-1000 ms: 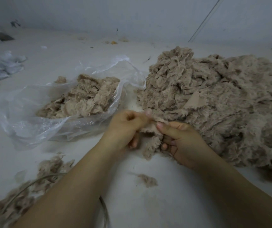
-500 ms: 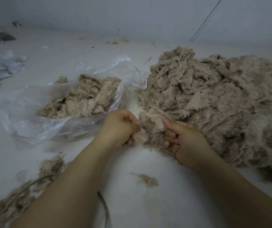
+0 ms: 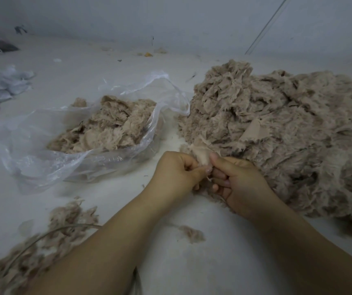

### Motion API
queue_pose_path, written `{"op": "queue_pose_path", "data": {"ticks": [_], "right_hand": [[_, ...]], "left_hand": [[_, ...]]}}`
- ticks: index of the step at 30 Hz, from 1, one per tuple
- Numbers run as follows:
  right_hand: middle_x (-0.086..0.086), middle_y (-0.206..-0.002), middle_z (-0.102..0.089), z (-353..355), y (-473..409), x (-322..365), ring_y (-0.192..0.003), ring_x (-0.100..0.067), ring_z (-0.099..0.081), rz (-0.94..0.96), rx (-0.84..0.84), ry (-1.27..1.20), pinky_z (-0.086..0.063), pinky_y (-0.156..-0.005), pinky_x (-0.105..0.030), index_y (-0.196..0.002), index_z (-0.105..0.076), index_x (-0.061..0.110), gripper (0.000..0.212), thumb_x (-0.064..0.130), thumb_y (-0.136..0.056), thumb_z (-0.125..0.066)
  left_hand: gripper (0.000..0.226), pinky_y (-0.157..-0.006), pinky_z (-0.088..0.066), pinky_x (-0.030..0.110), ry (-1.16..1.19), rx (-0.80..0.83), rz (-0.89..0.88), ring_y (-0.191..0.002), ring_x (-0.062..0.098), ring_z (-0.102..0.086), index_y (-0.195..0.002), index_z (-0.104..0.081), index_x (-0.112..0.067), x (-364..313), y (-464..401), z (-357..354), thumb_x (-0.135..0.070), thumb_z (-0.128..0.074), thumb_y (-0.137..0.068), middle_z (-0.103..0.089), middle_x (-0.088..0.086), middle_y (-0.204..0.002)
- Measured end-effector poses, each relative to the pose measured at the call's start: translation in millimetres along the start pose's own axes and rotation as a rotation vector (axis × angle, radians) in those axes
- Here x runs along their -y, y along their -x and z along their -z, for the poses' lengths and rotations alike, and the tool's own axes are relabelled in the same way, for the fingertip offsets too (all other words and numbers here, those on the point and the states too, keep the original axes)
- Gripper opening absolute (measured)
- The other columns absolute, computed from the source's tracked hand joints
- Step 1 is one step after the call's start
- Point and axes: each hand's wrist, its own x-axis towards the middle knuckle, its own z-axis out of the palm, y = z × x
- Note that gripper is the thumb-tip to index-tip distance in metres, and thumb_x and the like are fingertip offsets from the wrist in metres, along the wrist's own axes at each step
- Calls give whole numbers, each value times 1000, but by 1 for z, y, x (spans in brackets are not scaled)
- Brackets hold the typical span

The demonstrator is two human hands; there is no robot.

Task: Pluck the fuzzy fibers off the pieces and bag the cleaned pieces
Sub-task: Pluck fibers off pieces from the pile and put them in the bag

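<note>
Tan fuzzy piece is pinched between the left hand and right hand, fingers curled on it. Bag lies left, pile right.

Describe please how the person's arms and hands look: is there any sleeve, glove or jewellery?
Both forearms are bare as far as the picture shows: no sleeve appears. The left hand and right hand have no gloves, and no ring, watch or bracelet is visible. The nails look short and unpainted.
</note>
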Motion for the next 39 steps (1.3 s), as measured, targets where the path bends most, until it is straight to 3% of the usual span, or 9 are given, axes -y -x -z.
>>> {"op": "queue_pose_path", "data": {"ticks": [2, 5, 9, 16, 19, 21, 25, 33, 39], "right_hand": [[3, -44, -33, 0, -1, 0, -34, -5, -31, 2, 3, -13, -40, -39, -20, -59, -44, 10, 33, 28, -79, -65], [4, -44, -31, 3, -2, 0, -35, -6, -28, -1, -2, -75, -39, -40, -21, -54, -44, 14, 42, 19, -93, -58], [5, -46, -33, 3, -1, 2, -35, -5, -29, -26, 17, -35, -40, -41, -20, -50, -54, 19, 45, 15, -94, -59], [1, -42, -40, 8, -2, 2, -37, -11, -44, -52, -3, 109, -39, -37, -22, -45, -58, 16, 43, 7, -87, -64], [6, -45, -53, 4, 4, 5, -39, -6, -51, -30, 166, 200, -39, -40, -19, -56, -74, 18, 19, 18, -75, -70], [8, -39, -50, 5, 4, 4, -35, -2, -48, -38, 193, 226, -38, -40, -17, -45, -67, 21, 37, 15, -81, -65], [6, -42, -33, 5, 1, 4, -34, -5, -32, -71, 136, 166, -38, -39, -20, -65, -62, 6, 20, 25, -70, -68], [6, -47, -30, 7, 3, 4, -38, -3, -31, -52, 132, 84, -43, -43, -20, -61, -67, 12, 20, 24, -76, -65], [6, -45, -40, 6, 3, 6, -37, -1, -39, -75, 143, -23, -46, -46, -17, -63, -66, 11, 18, 20, -78, -62]], "left_hand": [[32, -38, -30, 14, 87, 92, 51, -34, 4, -38, -60, -65, 4, 0, 0, 5, -14, -76, -84, -53, 2, -42], [13, -36, -26, 14, 34, 502, 92, -31, 9, -35, -68, -74, -7, -1, 3, 20, -4, -75, -81, -57, 6, -46], [15, -38, -33, 13, -111, 872, 73, -35, 9, -43, -89, -77, -15, -5, 11, 35, -15, -82, -75, -68, 18, -68], [53, -35, -24, 16, 114, 195, 213, -30, 15, -33, -66, -62, -11, -3, -1, 29, -61, -76, -57, -51, 11, -53], [38, -35, -31, 19, 178, 145, 127, -37, 13, -42, -91, -65, -14, -5, 2, 19, -42, -81, -71, -58, 4, -68], [13, -36, -33, 19, 241, 96, 85, -40, 12, -45, -80, -69, -10, -5, 2, 13, -20, -75, -84, -57, -1, -58], [27, -35, -30, 18, 378, -87, 168, -36, 13, -41, -63, -64, -7, -3, -3, 13, -14, -69, -88, -52, 9, -51], [37, -37, -23, 13, 466, -166, 205, -31, 13, -29, -66, -59, 4, 1, -7, 20, -24, -68, -89, -40, 5, -44], [27, -37, -26, 15, 238, 360, 233, -32, 12, -38, -56, -63, -15, -1, -1, 38, -36, -77, -65, -51, 5, -45]]}}
